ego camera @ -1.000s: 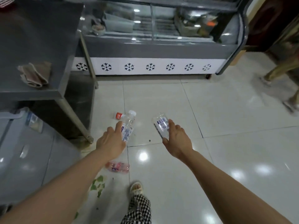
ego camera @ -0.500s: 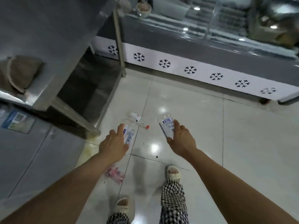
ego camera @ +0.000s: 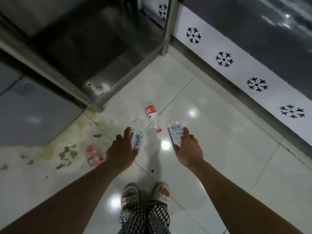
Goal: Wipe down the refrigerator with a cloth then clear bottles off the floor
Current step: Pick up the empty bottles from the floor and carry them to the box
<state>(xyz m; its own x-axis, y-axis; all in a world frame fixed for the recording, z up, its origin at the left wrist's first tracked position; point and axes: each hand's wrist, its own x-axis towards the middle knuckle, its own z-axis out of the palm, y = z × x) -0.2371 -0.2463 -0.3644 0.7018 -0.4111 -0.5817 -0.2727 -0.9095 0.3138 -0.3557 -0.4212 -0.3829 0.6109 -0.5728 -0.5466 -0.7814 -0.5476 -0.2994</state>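
White tiled floor [ego camera: 219, 149] beside a refrigerator [ego camera: 236, 68]: left hand [ego camera: 121, 151] and right hand [ego camera: 189, 149] each grip a clear bottle, fingers clamped, likely gathering; red-labelled bottle [ego camera: 151, 114] and pink bottle [ego camera: 93, 157] lie nearby.

**Two bottles in hand, two on the tiles**

The left hand [ego camera: 122, 150] grips a clear bottle with a blue label [ego camera: 137, 137], and the right hand [ego camera: 188, 149] grips a second clear bottle with a barcode label [ego camera: 175, 132]. Both arms reach out over the glossy white tiled floor [ego camera: 228, 149]. A red-labelled bottle [ego camera: 152, 117] lies on its side between the hands and the metal table leg [ego camera: 94, 105]. A pink bottle [ego camera: 93, 157] lies just left of the left wrist, near green leaf scraps [ego camera: 67, 153]. The refrigerator's snowflake-patterned base [ego camera: 236, 68] runs along the right. Sandalled feet [ego camera: 145, 193] stand below.
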